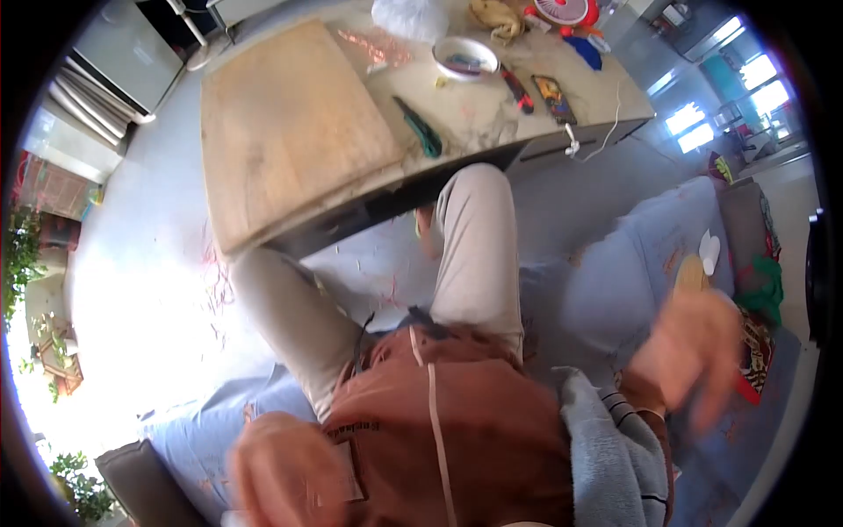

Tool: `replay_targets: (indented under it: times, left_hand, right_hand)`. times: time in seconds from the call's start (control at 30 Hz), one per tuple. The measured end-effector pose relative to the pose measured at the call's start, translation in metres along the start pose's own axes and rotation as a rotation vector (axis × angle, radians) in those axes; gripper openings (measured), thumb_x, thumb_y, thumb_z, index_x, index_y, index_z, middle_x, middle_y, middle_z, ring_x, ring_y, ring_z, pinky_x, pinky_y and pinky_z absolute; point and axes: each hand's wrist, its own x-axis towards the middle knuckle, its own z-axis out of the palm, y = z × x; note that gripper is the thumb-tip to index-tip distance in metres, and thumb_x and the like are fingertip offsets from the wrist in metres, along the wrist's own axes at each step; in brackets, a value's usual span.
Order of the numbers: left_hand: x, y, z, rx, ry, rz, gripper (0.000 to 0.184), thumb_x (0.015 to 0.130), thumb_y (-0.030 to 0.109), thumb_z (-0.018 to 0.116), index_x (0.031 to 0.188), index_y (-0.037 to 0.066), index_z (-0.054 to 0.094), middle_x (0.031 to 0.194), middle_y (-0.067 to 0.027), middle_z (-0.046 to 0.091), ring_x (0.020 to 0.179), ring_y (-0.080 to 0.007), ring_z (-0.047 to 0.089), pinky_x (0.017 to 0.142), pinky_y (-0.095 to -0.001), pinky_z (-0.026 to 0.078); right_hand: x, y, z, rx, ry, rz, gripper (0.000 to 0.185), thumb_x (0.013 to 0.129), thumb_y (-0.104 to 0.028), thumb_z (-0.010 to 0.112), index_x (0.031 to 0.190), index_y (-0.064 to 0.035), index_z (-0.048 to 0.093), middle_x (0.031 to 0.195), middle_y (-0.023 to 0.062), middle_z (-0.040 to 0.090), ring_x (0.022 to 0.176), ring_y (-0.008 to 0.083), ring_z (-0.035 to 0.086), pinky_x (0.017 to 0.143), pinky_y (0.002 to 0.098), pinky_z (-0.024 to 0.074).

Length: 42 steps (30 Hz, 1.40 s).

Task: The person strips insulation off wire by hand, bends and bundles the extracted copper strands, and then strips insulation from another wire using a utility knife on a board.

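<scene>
My left hand is at the lower left, in front of the brown zipped jacket. Motion smears its fingers, so whether it is closed does not show. Over the sofa on the right side is my right hand, also blurred, with its fingers pointing downward. No held object can be made out in either hand. Just beyond the right hand, a yellowish flat piece and a white item lie on the sofa. A grey-blue cloth with dark stripes lies beside my right forearm.
Ahead stands a low table with a wooden board, a green-handled tool, a white bowl, a red-and-black tool, a phone and a white cable. The blue-covered sofa is beneath me.
</scene>
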Motion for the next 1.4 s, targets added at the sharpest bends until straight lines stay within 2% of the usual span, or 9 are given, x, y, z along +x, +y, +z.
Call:
replay_targets:
  times: [0.13,0.23,0.4,0.5,0.73,0.83,1.03,1.27,1.4]
  left_hand:
    - [-0.015,-0.025,-0.06,0.311,0.414,-0.197,0.025,0.084,0.018,0.058,0.099,-0.002,0.058,0.091,-0.0113,0.06,0.076,-0.0178,0.057,0.07,-0.0293,0.045]
    - [-0.027,-0.061,-0.159,1.078,0.904,-0.874,0.02,0.087,0.014,0.055,0.101,0.0,0.058,0.087,-0.0045,0.058,0.077,-0.0107,0.055,0.068,-0.0214,0.043]
    - [-0.054,-0.103,-0.297,2.1,0.835,-0.653,0.031,0.088,0.026,0.054,0.111,0.005,0.054,0.111,-0.0124,0.055,0.104,-0.0268,0.05,0.089,-0.0368,0.039]
    - [-0.046,-0.128,-0.34,1.96,1.129,-0.774,0.035,0.088,0.033,0.051,0.113,0.008,0.052,0.12,-0.0135,0.049,0.114,-0.0325,0.041,0.096,-0.042,0.031]
    - [-0.042,-0.131,-0.344,1.993,1.093,-0.807,0.035,0.087,0.029,0.052,0.112,0.005,0.048,0.123,-0.0118,0.047,0.118,-0.0308,0.038,0.098,-0.0418,0.029]
    - [-0.036,-0.132,-0.34,2.003,1.103,-0.836,0.036,0.086,0.027,0.053,0.113,0.004,0.047,0.123,-0.0112,0.047,0.119,-0.0303,0.038,0.099,-0.0418,0.027]
    - [-0.032,-0.131,-0.337,1.998,1.121,-0.831,0.037,0.085,0.029,0.053,0.113,0.005,0.047,0.122,-0.0116,0.047,0.119,-0.0304,0.038,0.1,-0.0422,0.027]
    - [-0.044,-0.132,-0.34,1.698,1.131,-0.521,0.029,0.086,0.021,0.054,0.107,0.002,0.054,0.116,-0.0119,0.054,0.108,-0.0278,0.05,0.088,-0.0405,0.042]
    - [0.053,-0.122,-0.269,0.518,0.945,-0.25,0.028,0.09,0.016,0.053,0.113,-0.001,0.053,0.098,-0.0065,0.06,0.089,-0.0158,0.059,0.073,-0.0267,0.05]
  right_hand:
    - [0.038,0.106,-0.107,-0.356,0.811,0.486,0.014,0.087,-0.008,0.054,0.098,0.0,0.059,0.075,0.0017,0.056,0.066,0.0074,0.052,0.06,0.0202,0.043]
    - [0.038,0.18,-0.2,-0.596,1.043,0.511,0.012,0.084,-0.009,0.058,0.093,-0.0009,0.061,0.073,-0.001,0.058,0.065,0.0048,0.051,0.06,0.0204,0.0419]
    - [0.05,0.246,-0.344,-1.295,1.06,0.598,0.012,0.076,-0.002,0.058,0.086,-0.0044,0.064,0.079,0.0108,0.064,0.07,0.0211,0.061,0.065,0.0314,0.0479]
    - [0.06,0.276,-0.401,-1.492,0.95,0.81,0.014,0.077,-0.005,0.054,0.085,-0.0067,0.065,0.087,0.0152,0.065,0.081,0.0287,0.063,0.07,0.0383,0.0487]
    - [0.056,0.332,-0.483,-1.678,0.457,1.274,0.018,0.08,-0.007,0.051,0.09,-0.0023,0.065,0.093,0.0181,0.064,0.091,0.0328,0.062,0.078,0.0432,0.0492]
    - [0.05,0.338,-0.491,-1.784,0.472,1.281,0.015,0.071,-0.013,0.066,0.086,-0.0132,0.067,0.089,0.0127,0.065,0.086,0.03,0.063,0.074,0.0412,0.0482]
    - [0.075,0.289,-0.451,-1.569,0.792,0.795,0.018,0.076,-0.017,0.066,0.084,-0.0016,0.063,0.084,0.0131,0.066,0.077,0.0254,0.063,0.068,0.0354,0.049]
    - [0.153,0.256,-0.271,-0.474,0.871,0.304,0.016,0.078,-0.012,0.066,0.081,-0.0003,0.056,0.071,0.0006,0.059,0.066,0.004,0.054,0.06,0.0191,0.0422]
    - [0.18,0.264,-0.188,-0.638,0.815,0.39,0.014,0.077,-0.009,0.067,0.079,-0.001,0.055,0.071,0.0027,0.059,0.064,0.0079,0.056,0.06,0.0237,0.0451]
